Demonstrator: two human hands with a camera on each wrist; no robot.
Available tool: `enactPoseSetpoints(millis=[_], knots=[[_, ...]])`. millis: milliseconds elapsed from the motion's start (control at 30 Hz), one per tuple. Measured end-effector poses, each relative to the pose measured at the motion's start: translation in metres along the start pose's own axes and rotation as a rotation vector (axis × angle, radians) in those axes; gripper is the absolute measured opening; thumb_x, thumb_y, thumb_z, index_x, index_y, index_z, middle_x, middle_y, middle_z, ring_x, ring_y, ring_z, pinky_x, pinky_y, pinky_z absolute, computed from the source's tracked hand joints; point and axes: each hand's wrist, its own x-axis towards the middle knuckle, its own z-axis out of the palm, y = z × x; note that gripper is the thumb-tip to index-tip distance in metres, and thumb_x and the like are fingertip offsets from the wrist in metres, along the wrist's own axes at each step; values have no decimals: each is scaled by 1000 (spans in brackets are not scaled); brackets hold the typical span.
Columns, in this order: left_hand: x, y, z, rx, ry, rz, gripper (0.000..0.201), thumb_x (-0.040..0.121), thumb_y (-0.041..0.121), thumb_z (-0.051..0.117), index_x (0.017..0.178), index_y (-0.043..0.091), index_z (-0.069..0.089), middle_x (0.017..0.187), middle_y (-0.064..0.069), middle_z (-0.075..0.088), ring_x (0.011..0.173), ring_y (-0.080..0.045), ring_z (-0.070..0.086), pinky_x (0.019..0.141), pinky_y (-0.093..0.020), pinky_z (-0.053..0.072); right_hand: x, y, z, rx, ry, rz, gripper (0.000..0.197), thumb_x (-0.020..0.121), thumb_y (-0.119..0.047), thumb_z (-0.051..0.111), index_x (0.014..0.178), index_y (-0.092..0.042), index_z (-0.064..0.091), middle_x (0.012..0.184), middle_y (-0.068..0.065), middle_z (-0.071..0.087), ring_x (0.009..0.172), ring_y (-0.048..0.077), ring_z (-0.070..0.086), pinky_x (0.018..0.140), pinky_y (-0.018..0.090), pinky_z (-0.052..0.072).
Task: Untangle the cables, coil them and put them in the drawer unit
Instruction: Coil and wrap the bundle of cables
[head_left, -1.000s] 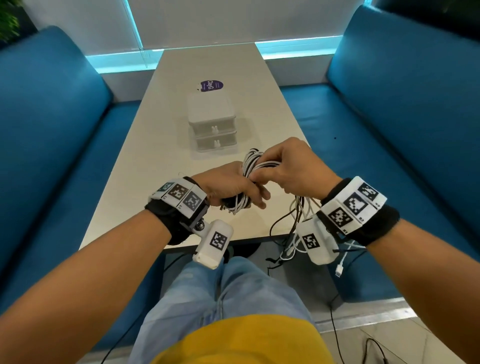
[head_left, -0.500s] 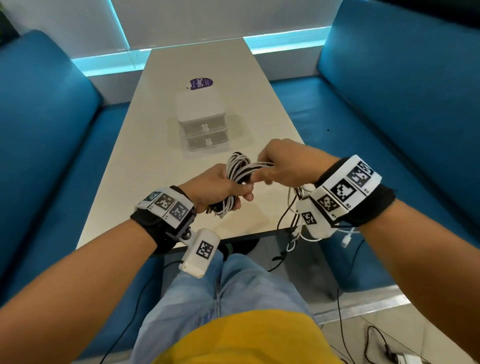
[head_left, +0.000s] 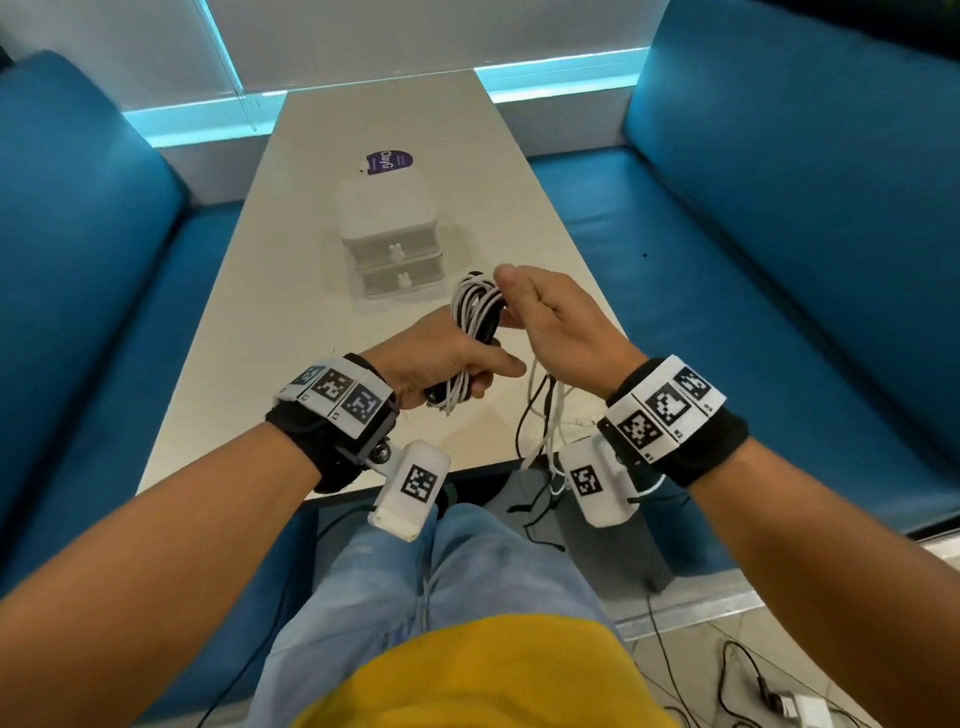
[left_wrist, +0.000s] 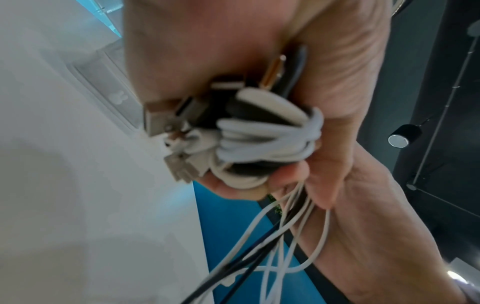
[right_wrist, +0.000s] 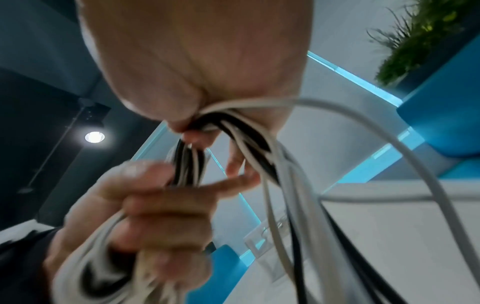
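My left hand (head_left: 457, 364) grips a coil of white and black cables (head_left: 475, 312) above the near end of the table (head_left: 270, 332). In the left wrist view the coil (left_wrist: 267, 139) sits in my curled fingers with USB plugs (left_wrist: 161, 119) sticking out. My right hand (head_left: 519, 306) is at the coil's top right and pinches the loose strands (right_wrist: 207, 123), which lead over the coil. The cable tails (head_left: 540, 415) hang past the table edge. The white two-drawer unit (head_left: 389, 234) stands beyond the hands with both drawers closed.
A purple sticker (head_left: 389, 162) lies behind the drawer unit. Blue benches (head_left: 779, 270) flank the table on both sides. More cables and a white charger (head_left: 800, 712) lie on the floor at the lower right, by my knees.
My right hand has swung from the front of the coil up to its top right, carrying the loose strands around it. My left hand keeps its grip on the coil.
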Motion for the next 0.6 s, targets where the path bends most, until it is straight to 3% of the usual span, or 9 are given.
enactPoseSetpoints(millis=[33,100,167,233,300,333,433,500,600], knots=[[0,3,2,-1,-6,12,33,79,-1,70,107,15,64,48,0,40,44,-15,46,45,-24,37,-1,2,2,16,45,9,44,101,-43,35,78,-11,52,77,1,58,77,20,61,83,43,54],[2,8,4,23,-9,35,20,76,1,73,86,17,67,47,0,47,44,-15,46,50,-28,34,-5,2,4,25,124,24,35,101,-41,39,77,-15,43,71,0,50,69,20,53,72,46,52],[3,10,6,59,-43,35,16,69,8,78,75,21,70,54,-6,53,47,-18,47,52,-31,33,-10,-1,5,138,154,39,21,101,-37,42,101,-16,48,75,-1,59,71,12,61,69,33,52],[2,11,9,82,-79,3,18,60,18,82,73,24,72,58,-12,51,53,-26,44,52,-32,32,-14,-2,5,217,153,42,33,101,-34,41,132,-20,42,89,-6,63,81,-3,62,77,15,50],[3,11,12,90,-76,-19,13,55,20,81,61,20,68,53,-10,50,58,-30,42,53,-33,32,-16,-1,5,213,133,17,40,103,-34,33,141,-21,37,120,-8,57,101,-15,51,88,1,37],[5,11,12,91,-61,-19,14,59,16,77,54,19,64,49,-7,48,55,-30,43,53,-33,33,-17,-2,6,214,91,9,42,103,-35,29,143,-22,35,133,-8,49,110,-16,46,93,-1,32],[6,8,13,46,-22,-20,25,79,0,60,57,11,55,43,-3,42,44,-22,45,43,-25,37,-21,-5,8,126,-72,3,58,95,-53,20,150,-31,18,153,-4,28,132,-2,32,104,9,26],[5,5,15,11,-23,-32,23,81,3,57,59,9,51,43,-3,40,42,-21,44,41,-24,36,-21,-10,1,56,-142,34,66,90,-59,16,151,-33,13,157,-5,23,138,1,25,111,17,22],[3,3,23,-60,-111,-67,20,74,9,64,58,7,52,41,-2,37,40,-20,41,47,-28,33,-15,-22,-17,58,-245,112,70,89,-60,10,145,-28,38,146,-6,43,129,1,39,108,21,28]])
